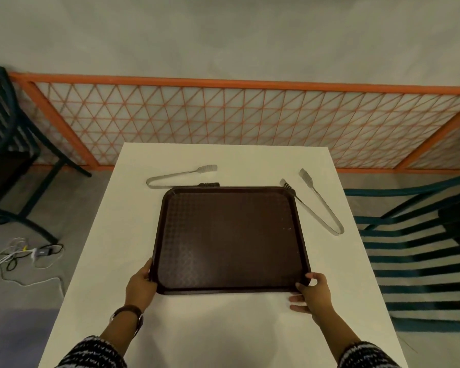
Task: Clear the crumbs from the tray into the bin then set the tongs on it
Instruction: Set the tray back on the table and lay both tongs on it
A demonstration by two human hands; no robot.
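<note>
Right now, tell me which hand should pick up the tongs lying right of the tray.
Right. The right hand grips the tray's near right corner, on the same side as those tongs; the left hand would have to cross over.

- We see both sleeves (91, 353) at the near edge, knitted in a black and white speckled pattern.
- On the left wrist we wear a watch (128, 313) with a dark brown strap.
- The hands are bare.

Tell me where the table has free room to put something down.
Free: the table strip left of the tray, and the near part between the forearms. Crowded: the far edge, with the left tongs, and the right side, with the right tongs.
</note>
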